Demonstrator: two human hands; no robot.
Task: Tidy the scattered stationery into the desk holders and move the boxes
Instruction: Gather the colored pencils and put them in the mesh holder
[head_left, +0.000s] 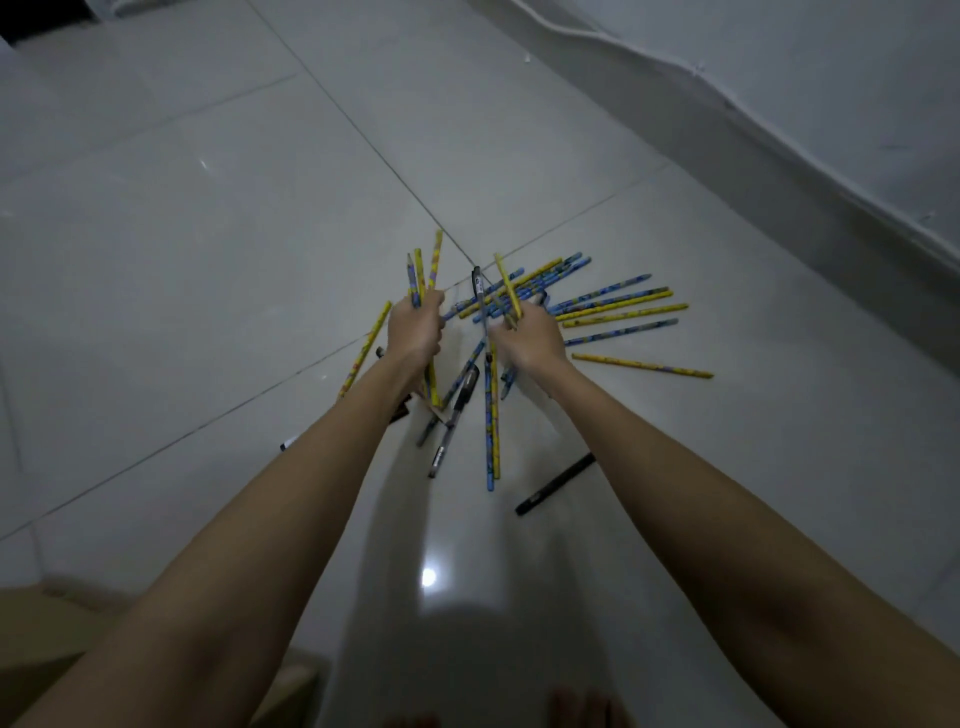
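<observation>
Pencils, yellow and blue, plus pens, scattered on pale tiled floor (208, 234); two bare hands over the heap, each holding a share.

Left hand (414, 328): grip curled tight round left bundle (425, 270) of yellow and blue pencils; long axes near upright, slightly fanned; far ends rising above the fist, away from the camera; near ends poking out below the wrist.

Right hand (530, 338): grip curled round right bundle (494, 291), a yellow pencil, a dark pen and one or two more, exact count unclear; far ends sticking out above the fingers, leaning a little left.

Loose fan of pencils (618, 309) on the floor just right of the right hand; long axes running left to right, far ends tipped slightly upward in frame; lowest yellow one apart from the rest.

Loose pair of pencils (492, 426) between the forearms, long axis toward the camera; clear-barrelled pen (451, 421) beside it, tilted; single yellow pencil (363, 351) left of the left wrist, diagonal; black pen (555, 484) near the right forearm, diagonal.

Cardboard box (41, 634), bottom left corner, partly hidden by left arm.
</observation>
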